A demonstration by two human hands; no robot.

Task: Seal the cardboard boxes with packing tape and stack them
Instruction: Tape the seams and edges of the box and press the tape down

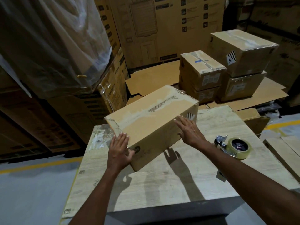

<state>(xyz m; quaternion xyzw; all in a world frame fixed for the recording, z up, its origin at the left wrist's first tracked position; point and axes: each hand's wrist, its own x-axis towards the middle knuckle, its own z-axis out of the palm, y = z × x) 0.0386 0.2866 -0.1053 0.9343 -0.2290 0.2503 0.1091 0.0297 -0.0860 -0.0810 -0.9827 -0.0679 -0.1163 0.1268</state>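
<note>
At frame centre, the cardboard box (151,116) sits on the table (162,184). The left grip (119,148) and right grip (190,130) are spread flat against its near sides. A tape dispenser (233,147) lies at centre right, by the right forearm. Stacked boxes (227,67) stand at upper right.

Both arms reach forward, left hand (119,149) and right hand (189,130) flat, fingers straight.

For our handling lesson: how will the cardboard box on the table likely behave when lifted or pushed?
The cardboard box is probably stiff: its top seam looks taped. Broader than tall on the flat table, it should slide rather than tip. Its weight cannot be judged.
</note>
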